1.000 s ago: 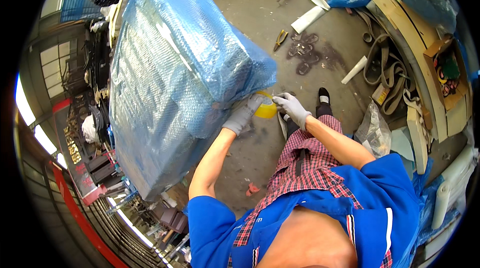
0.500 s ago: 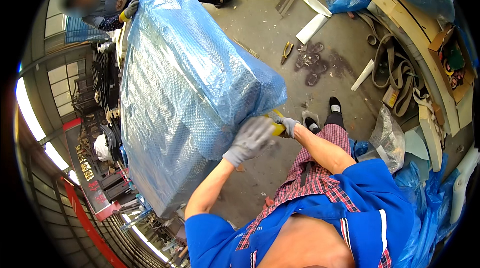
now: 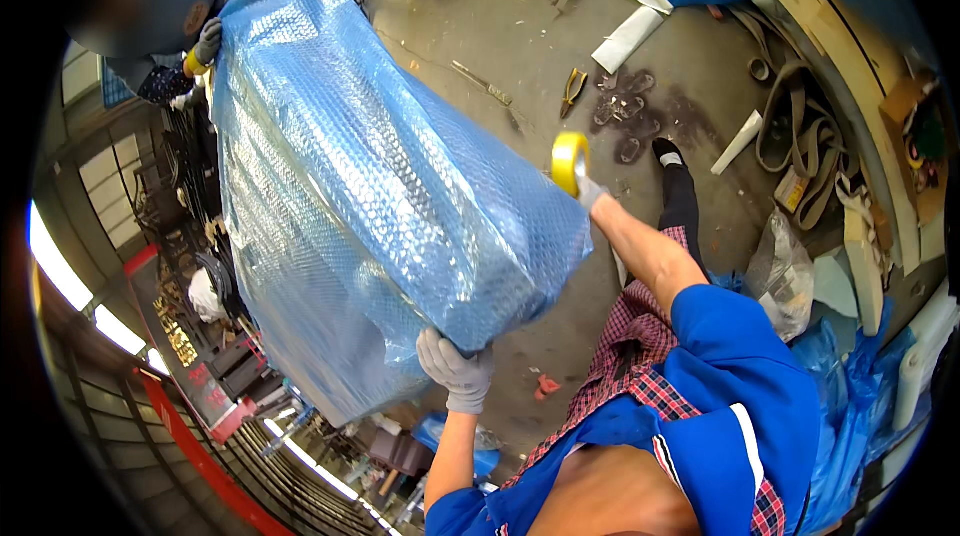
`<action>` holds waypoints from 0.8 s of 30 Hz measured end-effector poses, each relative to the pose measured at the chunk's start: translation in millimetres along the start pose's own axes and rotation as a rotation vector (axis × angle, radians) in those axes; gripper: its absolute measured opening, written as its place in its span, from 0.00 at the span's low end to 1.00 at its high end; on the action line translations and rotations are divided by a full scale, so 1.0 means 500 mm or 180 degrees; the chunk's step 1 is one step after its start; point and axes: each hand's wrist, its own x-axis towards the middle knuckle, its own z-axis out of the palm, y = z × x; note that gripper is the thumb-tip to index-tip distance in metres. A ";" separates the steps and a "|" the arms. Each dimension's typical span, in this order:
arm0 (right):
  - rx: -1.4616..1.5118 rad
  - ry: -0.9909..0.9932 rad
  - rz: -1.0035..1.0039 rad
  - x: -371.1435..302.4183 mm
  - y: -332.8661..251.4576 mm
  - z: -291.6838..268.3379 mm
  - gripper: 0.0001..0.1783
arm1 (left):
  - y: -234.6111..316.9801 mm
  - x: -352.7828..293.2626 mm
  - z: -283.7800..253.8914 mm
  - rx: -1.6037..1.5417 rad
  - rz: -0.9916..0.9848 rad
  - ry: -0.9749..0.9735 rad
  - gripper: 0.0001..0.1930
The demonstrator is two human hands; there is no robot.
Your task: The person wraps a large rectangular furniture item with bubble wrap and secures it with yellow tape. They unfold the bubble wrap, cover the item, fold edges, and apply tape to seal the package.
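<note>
A long, boxy bundle covered in bluish bubble wrap (image 3: 370,166) lies at an angle before me. My left hand (image 3: 455,373), in a grey glove, grips the wrap at the bundle's near lower corner, its fingers curled against the film. To the right of the bundle's near end, my gloved right hand (image 3: 592,194) holds a roll of yellow packing tape (image 3: 569,164); the sleeve and tape hide most of its fingers. At the far end, a co-worker's gloved hand (image 3: 205,48) rests on the bundle's edge.
On the concrete floor lie pliers (image 3: 573,92), white strips (image 3: 633,39) and grey webbing straps (image 3: 800,126). Clear plastic (image 3: 780,276) and blue sheeting (image 3: 845,396) heap up at right. Racks of metal parts (image 3: 165,186) line the left side.
My hands have moved apart: the left went down to the bundle's lower corner, the right swung up and outward with the tape. Wrap now covers the near end more smoothly.
</note>
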 end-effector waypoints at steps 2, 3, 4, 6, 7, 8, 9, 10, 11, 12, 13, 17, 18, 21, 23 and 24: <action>-0.0255 -0.0642 -0.0373 0.021 -0.102 0.107 0.10 | -0.009 -0.003 0.001 -0.0039 0.0017 -0.0073 0.42; -0.0402 -0.0963 -0.0540 0.020 -0.143 0.168 0.10 | -0.013 -0.007 0.001 -0.0042 -0.0002 -0.0104 0.41; -0.0772 -0.1325 -0.0897 0.014 -0.180 0.230 0.10 | -0.018 -0.004 0.001 -0.0061 0.0004 -0.0169 0.40; -0.1208 -0.1976 -0.1521 -0.029 -0.221 0.348 0.11 | -0.025 -0.007 -0.004 -0.0122 -0.0004 -0.0302 0.39; 0.0481 -0.2238 -0.0165 -0.095 -0.212 0.445 0.12 | -0.020 -0.021 -0.013 -0.0079 -0.0108 -0.0305 0.36; 0.0177 -0.2096 -0.0276 -0.143 -0.212 0.494 0.14 | -0.019 -0.014 -0.012 -0.0064 -0.0123 -0.0246 0.34; -0.0126 -0.1955 -0.0410 -0.192 -0.207 0.533 0.16 | -0.019 -0.009 -0.014 -0.0062 -0.0123 -0.0181 0.32; -0.0302 -0.2188 -0.0510 -0.254 -0.198 0.585 0.15 | -0.021 -0.011 -0.012 -0.0156 -0.0148 -0.0103 0.30; -0.0466 -0.2446 -0.0625 -0.314 -0.185 0.628 0.14 | -0.025 -0.005 -0.013 -0.0235 -0.0159 -0.0125 0.29; -0.0694 -0.2489 -0.0683 -0.359 -0.165 0.649 0.15 | -0.031 -0.001 -0.019 -0.0327 -0.0146 -0.0152 0.28; -0.0936 -0.2535 -0.0725 -0.397 -0.136 0.663 0.16 | -0.036 -0.004 -0.023 -0.0411 -0.0148 -0.0173 0.28; -0.2183 -0.2420 -0.1160 -0.538 -0.019 0.642 0.18 | -0.035 -0.017 -0.019 -0.0595 -0.0097 -0.0026 0.31; -0.2331 -0.2478 -0.1266 -0.559 0.010 0.639 0.19 | -0.035 -0.023 -0.019 -0.0620 -0.0079 -0.0016 0.30; -0.4333 -0.2739 -0.1905 -0.666 0.099 0.651 0.17 | -0.031 -0.029 -0.030 -0.0750 -0.0139 0.0233 0.31; -0.4568 -0.2459 -0.1453 -0.708 0.187 0.607 0.14 | -0.038 -0.037 -0.028 -0.0878 -0.0053 0.0297 0.32; -0.4922 -0.2527 -0.1831 -0.714 0.208 0.579 0.15 | -0.040 -0.035 -0.031 -0.0916 -0.0032 0.0349 0.32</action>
